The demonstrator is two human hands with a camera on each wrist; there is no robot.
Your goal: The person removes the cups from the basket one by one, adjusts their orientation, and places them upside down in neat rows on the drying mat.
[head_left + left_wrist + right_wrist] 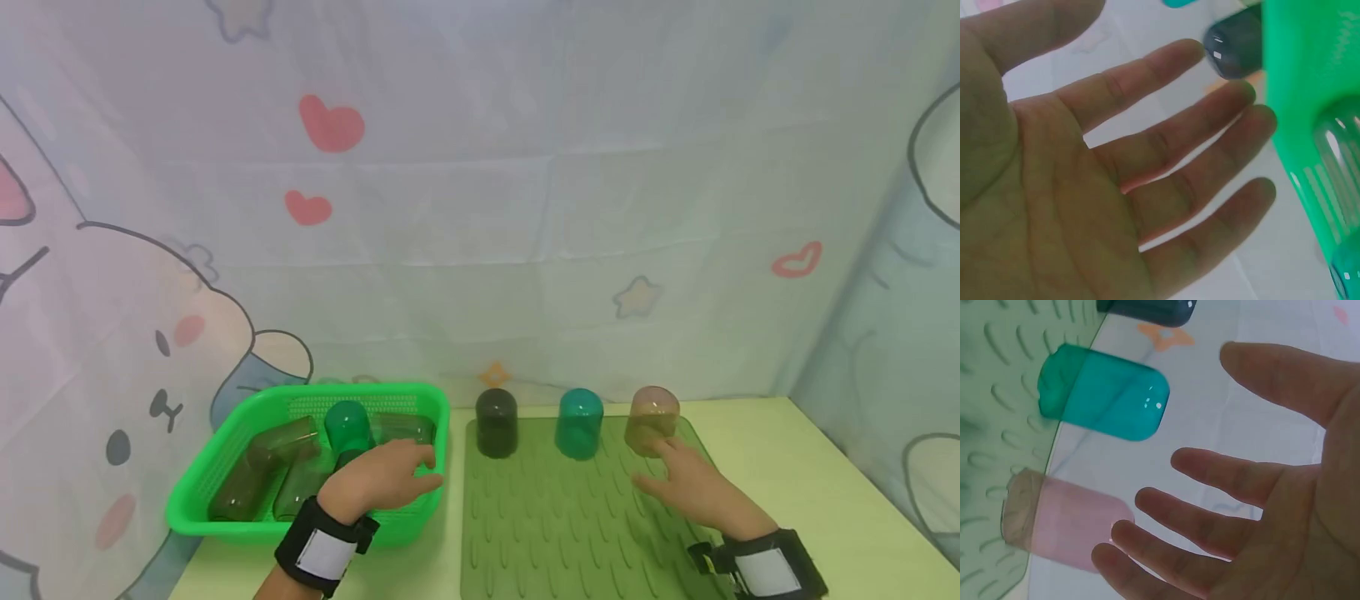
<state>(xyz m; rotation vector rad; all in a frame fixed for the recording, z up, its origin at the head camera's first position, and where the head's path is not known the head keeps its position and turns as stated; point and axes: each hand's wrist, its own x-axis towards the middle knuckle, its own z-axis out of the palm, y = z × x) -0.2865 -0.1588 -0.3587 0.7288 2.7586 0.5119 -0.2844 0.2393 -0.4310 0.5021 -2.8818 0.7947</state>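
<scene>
My left hand (pixel 386 477) hovers over the near right side of a green basket (pixel 180 508), its fingers spread and holding nothing. Inside the basket lie several see-through cups, among them a green cup (pixel 347 423) and a brownish cup (pixel 243 487). My right hand (pixel 693 487) is over the ribbed green mat (pixel 525 533), nearest to a pink cup (pixel 655 408); its fingers are apart and grip nothing. Along the mat's far edge, bottoms up, stand the pink cup, a teal cup (pixel 579 423) and a dark grey cup (pixel 497 423). The right wrist view shows the teal cup (pixel 1110 394) too.
A pale yellow-green table (pixel 780 467) carries the basket at left and the mat beside it. Behind them hangs a printed cloth (pixel 480 208) with hearts and stars, and it continues along both sides.
</scene>
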